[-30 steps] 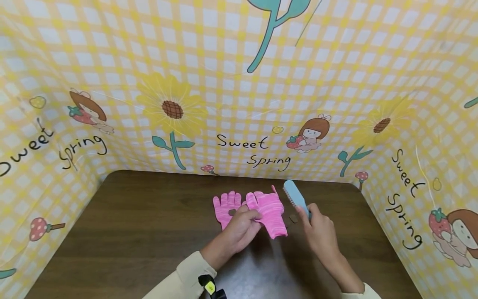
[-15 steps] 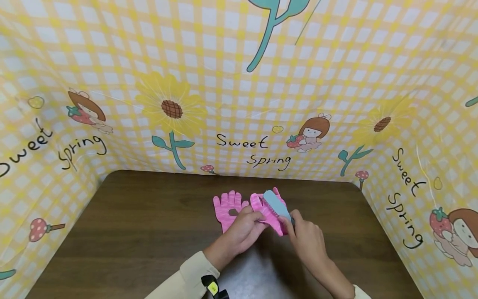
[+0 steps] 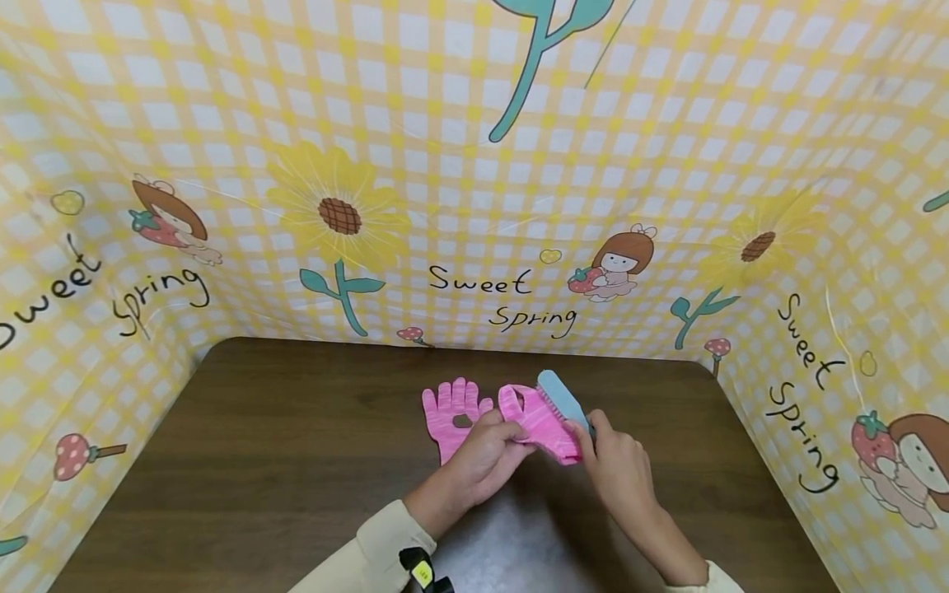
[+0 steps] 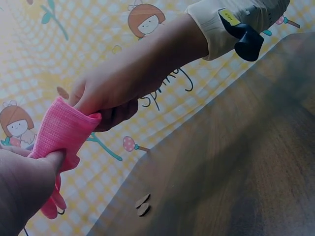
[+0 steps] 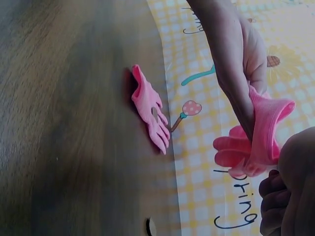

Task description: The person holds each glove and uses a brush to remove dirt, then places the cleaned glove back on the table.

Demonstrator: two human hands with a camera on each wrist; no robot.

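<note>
In the head view, my left hand (image 3: 485,457) pinches a pink knit glove (image 3: 539,422) between thumb and fingers, lifted above the table. My right hand (image 3: 617,469) grips the handle of a light blue brush (image 3: 565,399). Its bristles face the glove and meet its upper right edge. A second pink glove (image 3: 449,416) lies left of the hands, fingers pointing away, with a dark oval patch (image 3: 463,421) on its palm. The left wrist view shows the held glove's cuff (image 4: 64,128) between both hands. The brush cannot be made out in either wrist view.
A brown wooden table (image 3: 296,461) carries the work. Yellow checked cloth (image 3: 474,206) stands around its back and sides. Small brown oval pieces (image 4: 143,209) lie on the table in the left wrist view.
The brush has come left from beside the held glove onto it, then shifted back toward the glove's right edge. The held glove has tilted and turned. The other glove stays put.
</note>
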